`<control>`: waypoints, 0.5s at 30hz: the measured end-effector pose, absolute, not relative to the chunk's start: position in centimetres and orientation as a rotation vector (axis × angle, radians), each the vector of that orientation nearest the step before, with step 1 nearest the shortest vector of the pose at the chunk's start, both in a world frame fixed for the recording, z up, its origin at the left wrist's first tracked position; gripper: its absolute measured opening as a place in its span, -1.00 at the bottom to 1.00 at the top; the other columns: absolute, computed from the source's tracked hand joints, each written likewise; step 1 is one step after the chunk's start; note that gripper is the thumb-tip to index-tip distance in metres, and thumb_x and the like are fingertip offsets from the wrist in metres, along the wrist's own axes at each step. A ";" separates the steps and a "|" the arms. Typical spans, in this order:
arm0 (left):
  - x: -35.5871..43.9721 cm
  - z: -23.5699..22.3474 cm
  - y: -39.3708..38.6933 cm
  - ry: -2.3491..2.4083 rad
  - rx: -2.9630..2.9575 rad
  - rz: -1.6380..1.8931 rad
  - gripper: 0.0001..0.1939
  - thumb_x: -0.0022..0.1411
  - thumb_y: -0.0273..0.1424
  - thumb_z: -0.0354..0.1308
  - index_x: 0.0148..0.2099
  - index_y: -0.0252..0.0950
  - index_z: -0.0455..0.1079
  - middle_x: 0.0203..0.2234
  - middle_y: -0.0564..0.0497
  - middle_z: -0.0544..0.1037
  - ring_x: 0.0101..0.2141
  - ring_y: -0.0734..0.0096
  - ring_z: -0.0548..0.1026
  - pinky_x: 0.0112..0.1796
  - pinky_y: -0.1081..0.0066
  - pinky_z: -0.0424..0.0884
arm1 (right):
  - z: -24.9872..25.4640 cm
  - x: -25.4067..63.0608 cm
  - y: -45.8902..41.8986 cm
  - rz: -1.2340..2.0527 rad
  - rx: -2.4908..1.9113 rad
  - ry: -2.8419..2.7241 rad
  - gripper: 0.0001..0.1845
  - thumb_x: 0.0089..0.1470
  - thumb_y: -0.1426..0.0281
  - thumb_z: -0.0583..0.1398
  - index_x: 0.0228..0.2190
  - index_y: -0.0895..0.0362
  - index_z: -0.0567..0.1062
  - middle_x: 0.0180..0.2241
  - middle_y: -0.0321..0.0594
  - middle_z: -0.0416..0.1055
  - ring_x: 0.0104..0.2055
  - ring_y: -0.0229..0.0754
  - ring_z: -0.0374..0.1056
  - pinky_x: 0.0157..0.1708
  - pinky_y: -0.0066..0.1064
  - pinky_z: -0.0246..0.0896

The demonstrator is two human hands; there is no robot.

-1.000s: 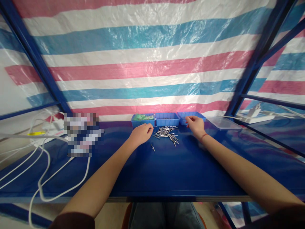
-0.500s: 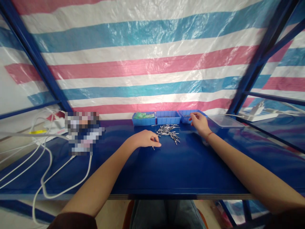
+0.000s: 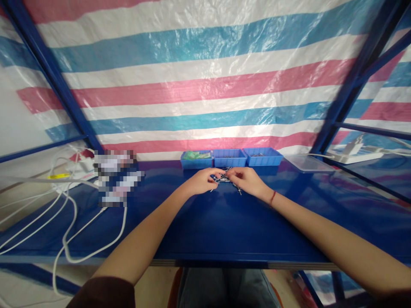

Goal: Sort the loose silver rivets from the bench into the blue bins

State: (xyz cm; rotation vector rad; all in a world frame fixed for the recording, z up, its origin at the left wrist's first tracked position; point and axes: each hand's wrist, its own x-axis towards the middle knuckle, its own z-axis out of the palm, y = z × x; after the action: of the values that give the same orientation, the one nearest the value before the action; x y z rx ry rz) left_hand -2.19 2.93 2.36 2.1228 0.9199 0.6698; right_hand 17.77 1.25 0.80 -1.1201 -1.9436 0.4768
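A pile of thin silvery rivets (image 3: 222,179) lies on the blue tabletop (image 3: 237,231), partly hidden behind both hands. My left hand (image 3: 203,180) is at the pile's left side with its fingers curled. One rivet (image 3: 212,188) sticks out below those fingers and seems to be held in them. From the right, my right hand (image 3: 245,179) reaches over the pile, thumb and forefinger pinched close to the left fingertips. What that pinch holds is too small to make out. A few rivets (image 3: 239,191) show under the right hand.
Behind the pile stand three blue bins: the left bin (image 3: 196,165) with green packets, the middle bin (image 3: 230,162) and right bin (image 3: 263,161) with small metal pieces. A clear plastic lid (image 3: 308,164) lies right. White cables (image 3: 69,239) run across the table's left side.
My right hand has come from the right bin leftward to the pile, beside my left hand. The left hand has shifted slightly up and right, its rivet moving along.
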 end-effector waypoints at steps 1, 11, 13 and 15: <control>-1.9 2.3 2.9 0.909 2.056 0.759 -0.47 -0.03 -0.56 0.08 0.06 -0.25 0.31 -0.14 -0.07 0.40 -0.45 0.59 0.43 -0.45 0.54 0.36 | 0.8 17.4 1.0 0.504 -1.113 -1.944 -0.76 0.01 0.29 0.09 -0.49 0.16 0.48 -0.44 -0.22 0.47 -0.48 -0.25 0.31 -0.47 -0.43 0.21; -0.5 1.8 2.1 0.803 1.793 1.069 -0.35 0.05 -0.53 0.17 0.18 -0.18 0.07 -0.13 -0.07 0.37 -0.41 0.59 0.46 -0.26 0.41 0.41 | 1.5 16.3 0.0 0.946 -1.009 -1.722 -0.73 -0.02 0.23 0.14 -0.47 0.20 0.44 -0.63 -0.34 0.32 -0.69 -0.43 0.10 -0.70 -0.55 -0.02; -0.4 1.5 2.3 0.807 1.782 1.070 -0.35 0.05 -0.51 0.17 0.19 -0.20 0.06 -0.14 -0.07 0.38 -0.40 0.57 0.46 -0.28 0.42 0.41 | 1.5 16.3 -0.1 0.951 -0.987 -1.706 -0.72 -0.02 0.22 0.15 -0.45 0.21 0.44 -0.68 -0.37 0.27 -0.69 -0.43 0.08 -0.69 -0.54 -0.03; -0.4 1.1 2.6 0.829 1.801 1.076 -0.37 0.06 -0.45 0.18 0.17 -0.24 0.08 -0.17 -0.07 0.41 -0.37 0.52 0.46 -0.29 0.42 0.40 | 1.6 16.3 -0.1 0.921 -0.963 -1.683 -0.69 -0.02 0.19 0.16 -0.42 0.22 0.45 -0.67 -0.37 0.27 -0.68 -0.42 0.09 -0.68 -0.53 -0.01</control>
State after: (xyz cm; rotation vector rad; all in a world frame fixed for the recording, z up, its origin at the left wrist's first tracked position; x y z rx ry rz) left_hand -0.37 2.60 1.07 1.8014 0.8295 1.0759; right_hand 16.33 -0.05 1.57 -0.9628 -1.6828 0.9209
